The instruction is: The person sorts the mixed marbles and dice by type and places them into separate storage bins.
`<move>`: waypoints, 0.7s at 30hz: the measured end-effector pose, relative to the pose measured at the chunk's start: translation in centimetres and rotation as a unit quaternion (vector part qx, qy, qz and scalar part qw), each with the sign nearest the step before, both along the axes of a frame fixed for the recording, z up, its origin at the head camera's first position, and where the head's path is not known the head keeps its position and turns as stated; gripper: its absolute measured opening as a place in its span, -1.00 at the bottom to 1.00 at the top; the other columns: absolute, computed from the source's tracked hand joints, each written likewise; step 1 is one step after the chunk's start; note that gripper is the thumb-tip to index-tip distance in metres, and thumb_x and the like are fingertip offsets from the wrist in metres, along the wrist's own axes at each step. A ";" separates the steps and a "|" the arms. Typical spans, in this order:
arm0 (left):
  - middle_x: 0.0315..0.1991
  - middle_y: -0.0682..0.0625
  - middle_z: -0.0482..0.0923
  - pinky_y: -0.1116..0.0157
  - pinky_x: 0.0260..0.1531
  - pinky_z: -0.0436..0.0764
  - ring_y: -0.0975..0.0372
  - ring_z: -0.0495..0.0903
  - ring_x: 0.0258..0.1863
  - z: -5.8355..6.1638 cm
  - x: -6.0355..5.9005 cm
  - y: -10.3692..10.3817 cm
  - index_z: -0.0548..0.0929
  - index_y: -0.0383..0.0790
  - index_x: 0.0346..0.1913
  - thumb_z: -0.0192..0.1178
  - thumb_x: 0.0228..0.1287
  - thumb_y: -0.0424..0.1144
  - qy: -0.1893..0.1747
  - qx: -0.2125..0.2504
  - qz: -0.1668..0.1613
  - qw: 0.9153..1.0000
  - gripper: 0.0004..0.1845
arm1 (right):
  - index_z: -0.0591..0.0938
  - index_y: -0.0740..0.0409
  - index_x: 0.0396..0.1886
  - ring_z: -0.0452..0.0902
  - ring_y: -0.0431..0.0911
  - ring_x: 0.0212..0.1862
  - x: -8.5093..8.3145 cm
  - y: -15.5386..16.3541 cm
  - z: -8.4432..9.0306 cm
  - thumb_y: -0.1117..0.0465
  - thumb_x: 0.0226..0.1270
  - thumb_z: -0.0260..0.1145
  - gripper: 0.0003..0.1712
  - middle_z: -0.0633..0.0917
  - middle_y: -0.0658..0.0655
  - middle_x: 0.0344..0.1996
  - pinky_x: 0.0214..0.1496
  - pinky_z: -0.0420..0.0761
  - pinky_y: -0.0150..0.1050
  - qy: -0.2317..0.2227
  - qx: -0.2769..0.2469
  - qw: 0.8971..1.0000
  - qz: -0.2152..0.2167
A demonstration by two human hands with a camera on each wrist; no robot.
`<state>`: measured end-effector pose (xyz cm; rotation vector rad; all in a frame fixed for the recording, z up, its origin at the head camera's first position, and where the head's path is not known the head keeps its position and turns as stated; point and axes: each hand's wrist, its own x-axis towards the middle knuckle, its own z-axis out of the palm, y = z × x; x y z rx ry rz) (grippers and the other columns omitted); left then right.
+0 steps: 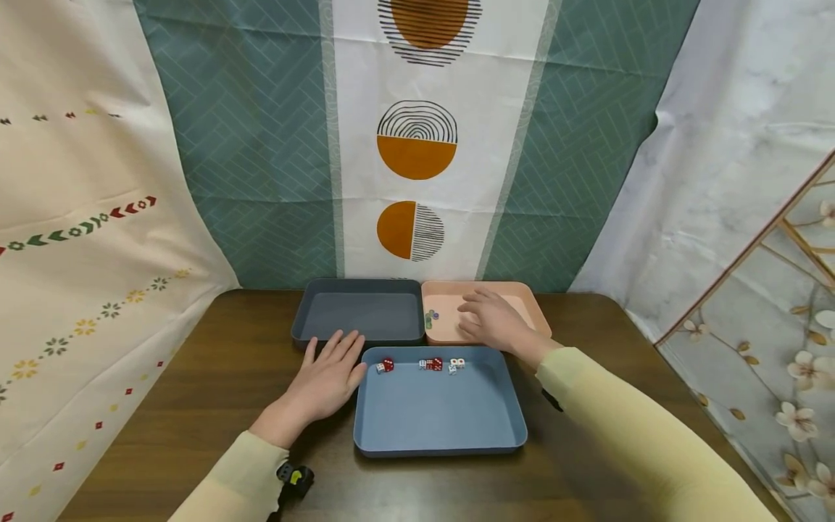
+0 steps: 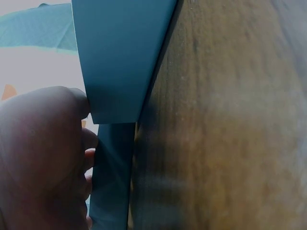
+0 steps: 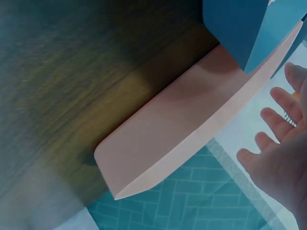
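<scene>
My left hand (image 1: pixel 326 380) lies palm down with its fingers spread, beside the left edge of the blue tray (image 1: pixel 437 420). Its fingertips reach the front rim of the dark grey tray (image 1: pixel 365 315), and in the left wrist view the thumb (image 2: pixel 72 103) is at the blue tray's corner. Over the pink tray (image 1: pixel 450 296) hovers my right hand (image 1: pixel 499 322), fingers loosely bent and holding nothing. Small green and purple pieces (image 1: pixel 431 317) sit at that tray's left side; their kind is unclear. Red dice (image 1: pixel 433 364) and white dice (image 1: pixel 457 363) lie in groups along the blue tray's back.
All three trays stand on a brown wooden table (image 1: pixel 215 391), the blue one in front of the other two. Patterned cloth (image 1: pixel 274 145) hangs behind the table, with more cloth at both sides.
</scene>
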<state>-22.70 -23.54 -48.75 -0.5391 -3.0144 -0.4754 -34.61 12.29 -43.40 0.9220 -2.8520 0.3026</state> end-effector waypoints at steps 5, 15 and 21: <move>0.77 -0.24 0.08 -0.40 0.61 -0.26 -0.21 -0.05 0.76 0.1 0.0 0.1 0.21 -0.29 0.77 -0.11 0.84 0.06 0.004 0.000 -0.003 1.000 -0.30 | 0.62 0.26 0.53 0.14 0.34 0.71 1.0 1.1 -0.1 -0.03 0.74 0.29 -0.39 0.49 0.35 0.58 0.71 0.15 0.25 -0.023 -0.001 1.000 0.017; 0.78 -0.21 0.07 -0.43 0.61 -0.23 -0.20 -0.05 0.77 0.3 0.1 0.1 0.19 -0.26 0.78 -0.07 0.84 0.02 0.004 -0.008 -0.001 1.000 -0.31 | 0.48 0.26 0.65 0.16 0.35 0.70 3.3 3.4 -0.6 -0.06 0.67 0.37 -0.24 0.44 0.35 0.62 0.69 0.13 0.35 -0.013 0.008 0.997 0.071; 0.78 -0.21 0.06 -0.42 0.61 -0.25 -0.20 -0.06 0.77 0.5 0.0 0.2 0.18 -0.26 0.78 -0.08 0.85 0.02 0.000 -0.006 0.000 1.000 -0.31 | 0.43 0.22 0.69 0.17 0.32 0.70 4.5 4.5 -1.1 -0.14 0.66 0.36 -0.17 0.40 0.33 0.65 0.68 0.16 0.33 0.011 0.028 0.996 0.080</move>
